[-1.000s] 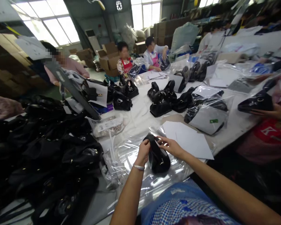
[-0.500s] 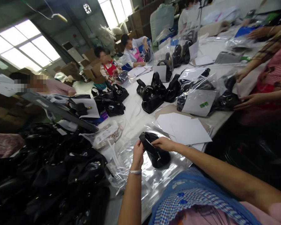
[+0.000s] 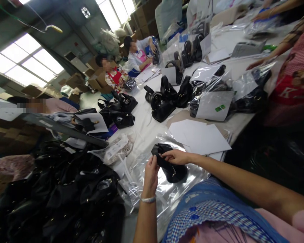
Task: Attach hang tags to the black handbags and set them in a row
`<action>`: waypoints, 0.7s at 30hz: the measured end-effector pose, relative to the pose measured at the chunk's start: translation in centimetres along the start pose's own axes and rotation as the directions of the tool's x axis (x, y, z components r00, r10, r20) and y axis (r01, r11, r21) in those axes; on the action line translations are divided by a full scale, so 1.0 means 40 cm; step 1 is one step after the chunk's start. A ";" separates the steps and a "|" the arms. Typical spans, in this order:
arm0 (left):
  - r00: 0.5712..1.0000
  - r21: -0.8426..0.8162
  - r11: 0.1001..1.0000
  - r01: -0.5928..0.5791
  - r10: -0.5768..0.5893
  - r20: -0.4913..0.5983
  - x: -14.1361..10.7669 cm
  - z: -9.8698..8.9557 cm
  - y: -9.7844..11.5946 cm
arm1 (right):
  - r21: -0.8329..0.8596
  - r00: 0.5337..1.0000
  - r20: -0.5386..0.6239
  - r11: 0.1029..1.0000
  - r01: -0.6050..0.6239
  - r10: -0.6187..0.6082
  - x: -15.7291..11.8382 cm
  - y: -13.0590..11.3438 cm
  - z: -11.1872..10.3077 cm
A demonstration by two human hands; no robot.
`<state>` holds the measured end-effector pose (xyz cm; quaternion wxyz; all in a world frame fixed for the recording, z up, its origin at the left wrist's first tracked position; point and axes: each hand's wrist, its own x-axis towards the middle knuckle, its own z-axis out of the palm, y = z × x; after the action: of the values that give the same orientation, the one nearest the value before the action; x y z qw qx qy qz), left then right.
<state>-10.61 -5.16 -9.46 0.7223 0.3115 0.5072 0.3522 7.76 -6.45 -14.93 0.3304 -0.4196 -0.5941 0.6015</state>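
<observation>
A small black handbag [image 3: 176, 172] rests on clear plastic bags [image 3: 152, 189] at the near edge of the table. My left hand [image 3: 152, 168], with a bracelet at the wrist, pinches the bag's strap from the left side. From the right, my right hand [image 3: 176, 157] has its fingers closed at the strap's other edge. Whether those fingertips grip the strap or only press on it is partly hidden. A gold-coloured ring shows on the bag's side. White paper sheets [image 3: 200, 136] lie just beyond my right hand.
Black handbags [image 3: 163, 111] stand mid-table, with plastic-wrapped bags [image 3: 212, 104] to their right. A large heap of black bags [image 3: 66, 195] fills the left. A grey post [image 3: 73, 131] slants past the table's left side. Co-workers sit at the far left; another person's arm [image 3: 268, 60] reaches in right.
My view has shifted slightly. My hands remain at the handbag's strap, the right one with fingers further over it. At right, a co-worker's hands have left a wrapped bag, which now lies tilted.
</observation>
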 end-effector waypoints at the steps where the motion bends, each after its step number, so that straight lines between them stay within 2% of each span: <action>1: 1.000 0.018 1.000 -0.008 0.009 -0.030 -0.004 0.007 0.002 | 0.052 0.999 -0.040 0.999 -0.003 0.005 -0.002 0.007 0.001; 3: 0.996 0.028 1.000 -0.010 0.012 -0.088 -0.008 0.014 0.008 | 0.161 0.986 -0.167 0.987 0.004 0.024 -0.010 0.020 -0.001; 5: 0.993 0.018 1.000 -0.006 0.008 -0.115 -0.012 0.014 0.021 | 0.219 0.951 -0.306 0.975 0.026 0.043 -0.026 0.028 -0.011; 8: 0.993 -0.002 0.999 -0.040 0.039 -0.111 -0.021 0.010 0.046 | 0.219 0.914 -0.397 0.976 0.010 0.080 -0.062 0.020 -0.030; 11: 0.988 0.027 0.997 -0.073 0.076 -0.133 -0.024 0.012 0.056 | 0.149 0.927 -0.362 0.988 -0.051 0.102 -0.087 -0.012 -0.031; 15: 0.981 0.174 0.979 -0.103 0.128 -0.142 -0.006 0.032 0.029 | 0.043 0.965 -0.262 0.999 -0.001 0.012 -0.060 -0.072 -0.004; 17: 0.978 0.235 0.963 -0.133 0.166 -0.127 0.002 0.045 0.013 | 0.092 0.971 -0.233 0.995 -0.027 0.047 -0.028 -0.099 0.014; 19: 0.969 0.326 0.928 -0.178 0.224 -0.109 0.004 0.052 0.005 | 0.191 0.962 -0.227 0.976 -0.107 0.150 0.005 -0.119 0.029; 21: 0.945 0.476 0.849 -0.228 0.312 -0.103 0.000 0.052 0.007 | 0.307 0.952 -0.202 0.938 -0.162 0.230 0.031 -0.133 0.039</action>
<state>-8.68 -5.20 -8.62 0.5237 0.5086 0.5885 0.3473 5.27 -5.63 -9.89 0.3935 -0.4930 -0.4123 0.6574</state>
